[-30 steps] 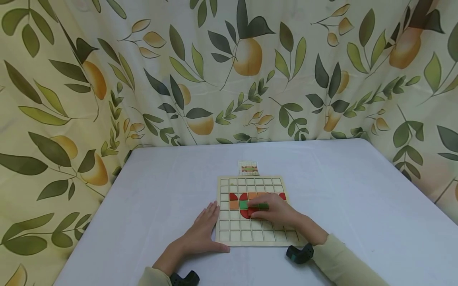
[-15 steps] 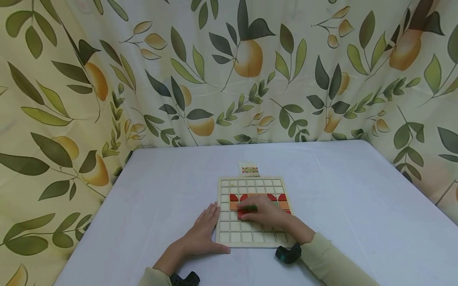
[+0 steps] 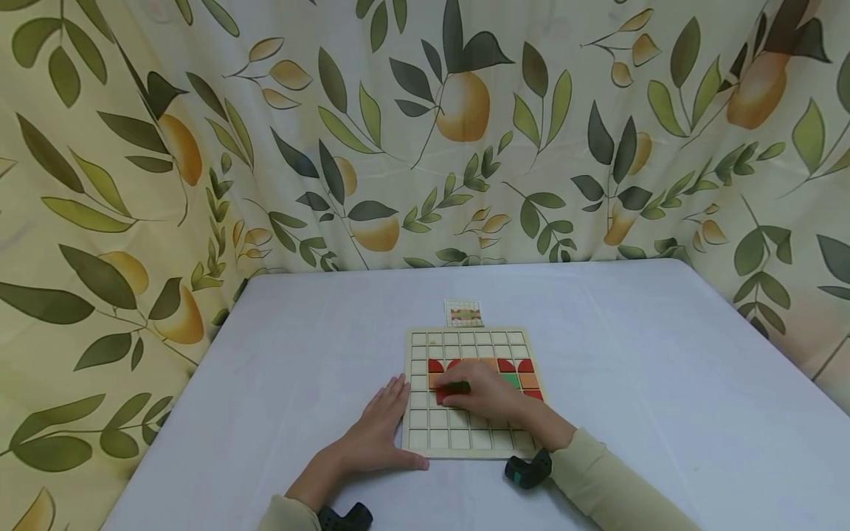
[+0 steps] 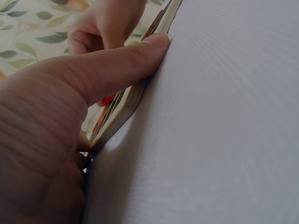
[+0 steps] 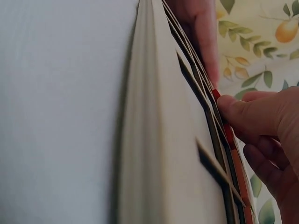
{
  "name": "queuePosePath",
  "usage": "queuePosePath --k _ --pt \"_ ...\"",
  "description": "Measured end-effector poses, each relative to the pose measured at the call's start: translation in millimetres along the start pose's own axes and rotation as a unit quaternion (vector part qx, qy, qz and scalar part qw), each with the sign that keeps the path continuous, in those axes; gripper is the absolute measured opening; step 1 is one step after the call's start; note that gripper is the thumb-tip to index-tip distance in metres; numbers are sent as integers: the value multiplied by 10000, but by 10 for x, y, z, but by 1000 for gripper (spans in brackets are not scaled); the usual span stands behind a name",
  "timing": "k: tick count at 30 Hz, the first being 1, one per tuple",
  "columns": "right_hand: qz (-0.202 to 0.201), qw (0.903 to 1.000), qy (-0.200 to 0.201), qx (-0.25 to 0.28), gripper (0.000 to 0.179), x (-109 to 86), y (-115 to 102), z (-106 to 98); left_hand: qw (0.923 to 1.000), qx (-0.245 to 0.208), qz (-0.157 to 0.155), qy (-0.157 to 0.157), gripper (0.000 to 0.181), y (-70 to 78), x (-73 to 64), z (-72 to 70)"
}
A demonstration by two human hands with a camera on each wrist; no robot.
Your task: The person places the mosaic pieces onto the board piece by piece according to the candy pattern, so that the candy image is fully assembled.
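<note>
A pale wooden grid board (image 3: 438,439) lies on the table, with red, orange and green tiles across its middle rows. My right hand (image 3: 488,391) is over the board's centre and pinches a small red tile (image 5: 216,94) between thumb and fingers, low over the grid. In the head view that red tile (image 3: 441,397) shows at the fingertips, and the palm covers several cells. My left hand (image 3: 375,431) rests at the board's left side, fingers straight along the edge. In the left wrist view its thumb (image 4: 135,58) lies against the board's near edge.
A small pattern card (image 3: 464,314) lies just beyond the board's far edge. White cloth covers the table (image 3: 319,332). Behind it hangs a curtain (image 3: 412,110) printed with leaves and fruit. Black devices (image 3: 529,470) are worn at both wrists.
My right hand has slid left across the board, uncovering red, orange and green tiles on the right. The left hand stays at the board's edge.
</note>
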State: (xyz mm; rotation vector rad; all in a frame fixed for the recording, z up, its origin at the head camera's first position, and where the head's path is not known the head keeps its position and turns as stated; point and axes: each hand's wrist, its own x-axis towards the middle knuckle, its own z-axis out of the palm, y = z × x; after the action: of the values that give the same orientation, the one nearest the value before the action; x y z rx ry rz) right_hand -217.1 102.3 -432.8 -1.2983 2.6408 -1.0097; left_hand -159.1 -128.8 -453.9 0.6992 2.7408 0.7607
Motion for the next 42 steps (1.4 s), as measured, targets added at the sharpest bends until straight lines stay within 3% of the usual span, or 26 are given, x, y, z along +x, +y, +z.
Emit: queuePosePath --k 9,22,42 --pt "-64 10000 -57 16 27 -26 -15 8 10000 -7 -79 -20 122 3 7 8" --pt "504 9973 -13 536 24 -6 -22 34 9999 -35 -98 -55 121 1 7 11" --pt "530 9977 66 408 24 31 -78 78 10000 -34 -62 -41 120 7 4 0"
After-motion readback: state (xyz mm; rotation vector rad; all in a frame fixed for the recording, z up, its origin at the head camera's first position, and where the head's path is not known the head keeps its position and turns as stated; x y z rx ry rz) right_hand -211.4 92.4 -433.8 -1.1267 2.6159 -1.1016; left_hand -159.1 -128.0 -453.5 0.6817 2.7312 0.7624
